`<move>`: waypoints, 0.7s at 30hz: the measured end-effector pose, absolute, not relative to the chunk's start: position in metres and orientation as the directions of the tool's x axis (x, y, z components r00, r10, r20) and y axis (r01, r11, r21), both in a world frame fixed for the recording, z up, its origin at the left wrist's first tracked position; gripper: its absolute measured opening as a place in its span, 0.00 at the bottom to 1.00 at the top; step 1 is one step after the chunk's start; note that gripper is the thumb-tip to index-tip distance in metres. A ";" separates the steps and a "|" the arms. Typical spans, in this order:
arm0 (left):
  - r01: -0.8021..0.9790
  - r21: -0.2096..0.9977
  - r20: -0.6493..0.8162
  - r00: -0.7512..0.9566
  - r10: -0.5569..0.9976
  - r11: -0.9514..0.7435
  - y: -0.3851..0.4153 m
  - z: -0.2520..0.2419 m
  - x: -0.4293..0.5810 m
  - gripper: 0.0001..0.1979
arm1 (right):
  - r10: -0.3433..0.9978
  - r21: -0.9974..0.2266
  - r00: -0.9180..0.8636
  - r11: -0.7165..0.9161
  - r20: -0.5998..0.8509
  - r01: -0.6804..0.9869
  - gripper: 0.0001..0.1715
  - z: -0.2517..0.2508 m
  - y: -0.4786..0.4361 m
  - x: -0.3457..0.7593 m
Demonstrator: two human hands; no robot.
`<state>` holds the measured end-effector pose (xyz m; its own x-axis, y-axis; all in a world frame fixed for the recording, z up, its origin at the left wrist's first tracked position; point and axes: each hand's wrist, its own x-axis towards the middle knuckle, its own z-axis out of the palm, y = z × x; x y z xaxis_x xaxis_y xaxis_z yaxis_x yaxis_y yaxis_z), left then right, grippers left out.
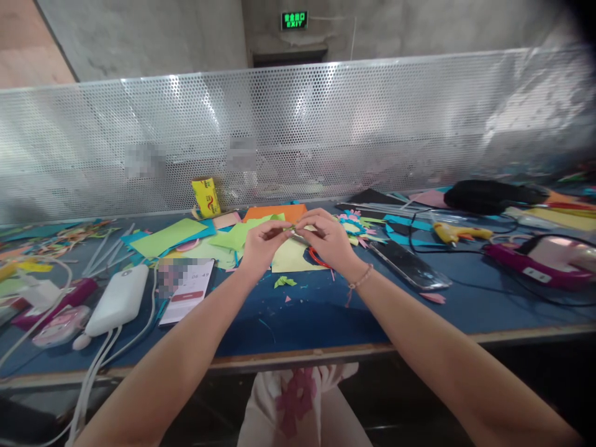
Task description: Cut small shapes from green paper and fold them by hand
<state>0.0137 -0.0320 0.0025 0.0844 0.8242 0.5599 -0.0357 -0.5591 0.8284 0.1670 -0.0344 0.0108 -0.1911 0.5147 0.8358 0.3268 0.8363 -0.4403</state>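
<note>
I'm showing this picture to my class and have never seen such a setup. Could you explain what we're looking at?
There is no machine here, just a person's bare hands. The single picture comes from a camera worn on the head, looking forward and down. The left hand and right hand meet over a blue table, fingertips around a small green piece, too small to identify. Around them lie coloured paper sheets, a lit phone on the left, and a dark phone and yellow glue gun on the right. Behind stands a perforated metal screen.
</note>
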 end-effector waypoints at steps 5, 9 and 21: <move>-0.043 0.832 0.555 0.063 0.830 -0.553 -0.035 0.004 0.014 0.08 | 0.469 -0.378 -0.207 0.851 0.859 0.363 0.04 0.010 -0.035 0.169; -0.040 0.840 0.542 0.038 0.840 -0.540 -0.037 0.006 0.015 0.07 | 0.480 -0.389 -0.219 0.850 0.849 0.354 0.04 0.009 -0.035 0.168; -0.013 0.823 0.568 0.020 0.823 -0.568 -0.044 0.007 0.016 0.05 | 0.518 -0.459 -0.246 0.849 0.819 0.261 0.05 0.010 -0.036 0.166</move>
<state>0.0158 -0.0436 0.0070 0.0203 0.8226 0.5682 -0.0126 -0.5681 0.8229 0.1655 -0.0363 0.0103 -0.2464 0.5180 0.8191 0.2611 0.8494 -0.4586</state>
